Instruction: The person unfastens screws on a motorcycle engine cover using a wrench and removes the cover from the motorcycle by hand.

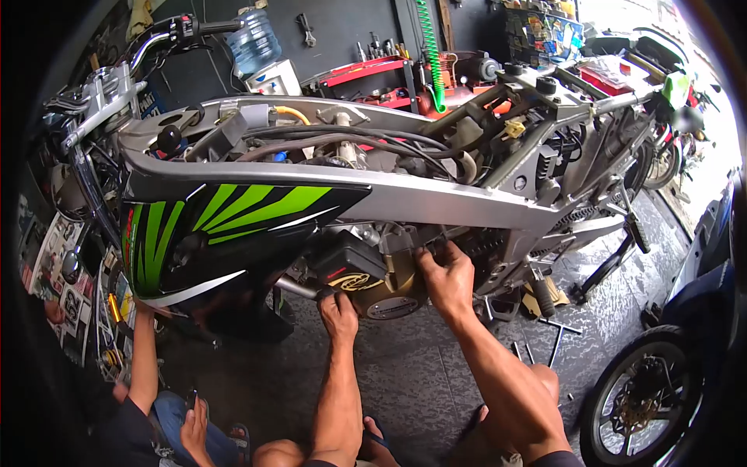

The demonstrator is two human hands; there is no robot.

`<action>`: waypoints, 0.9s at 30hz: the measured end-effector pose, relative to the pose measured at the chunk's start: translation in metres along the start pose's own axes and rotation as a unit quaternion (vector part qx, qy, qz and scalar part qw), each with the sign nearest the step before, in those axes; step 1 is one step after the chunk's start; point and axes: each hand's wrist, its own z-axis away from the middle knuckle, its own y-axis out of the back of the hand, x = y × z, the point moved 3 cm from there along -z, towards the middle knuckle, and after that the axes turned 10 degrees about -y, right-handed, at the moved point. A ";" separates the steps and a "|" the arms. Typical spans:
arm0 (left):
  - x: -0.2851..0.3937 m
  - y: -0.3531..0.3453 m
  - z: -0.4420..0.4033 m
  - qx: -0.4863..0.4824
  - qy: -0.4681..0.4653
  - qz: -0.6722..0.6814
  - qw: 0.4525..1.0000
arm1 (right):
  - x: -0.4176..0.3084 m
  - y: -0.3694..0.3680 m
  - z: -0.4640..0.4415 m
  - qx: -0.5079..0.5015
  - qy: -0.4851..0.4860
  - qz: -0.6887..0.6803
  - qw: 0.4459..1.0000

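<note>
A motorcycle with a bare grey frame and a black and green side fairing stands across the view. My left hand is at the lower edge of the gold-brown engine cover, its fingers curled under the black box-shaped part with gold lettering. To the right, my right hand reaches up to the engine's upper right side, below the frame beam. Its fingers are bent against the engine, and whatever lies between them is too small to make out.
Another person's arm reaches the fairing's lower left; their other hand holds a small dark object. A T-handle tool lies on the floor. A motorcycle wheel stands at lower right. A red tool rack is behind.
</note>
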 end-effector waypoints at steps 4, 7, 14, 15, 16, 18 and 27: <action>0.005 0.002 -0.001 -0.016 0.025 0.002 1.000 | 0.004 -0.001 -0.009 -0.027 -0.006 -0.025 0.999; -0.006 -0.001 0.000 -0.017 0.025 0.018 0.999 | 0.007 -0.003 -0.014 -0.063 -0.028 -0.034 0.997; 0.008 0.001 -0.003 -0.022 0.039 0.034 0.998 | 0.002 0.000 -0.011 -0.050 -0.004 -0.020 0.999; 0.002 0.003 0.000 -0.029 0.068 0.050 0.996 | 0.002 0.001 -0.012 -0.058 -0.019 -0.002 0.998; -0.006 0.003 0.003 -0.027 0.068 0.049 0.996 | 0.002 -0.002 -0.012 -0.061 -0.018 -0.001 0.998; -0.010 0.002 0.001 -0.024 -0.002 -0.015 1.000 | -0.001 -0.004 -0.007 -0.026 0.007 -0.026 0.999; -0.005 0.003 0.004 -0.014 -0.032 -0.051 0.998 | -0.007 0.002 -0.006 -0.047 -0.002 0.006 0.999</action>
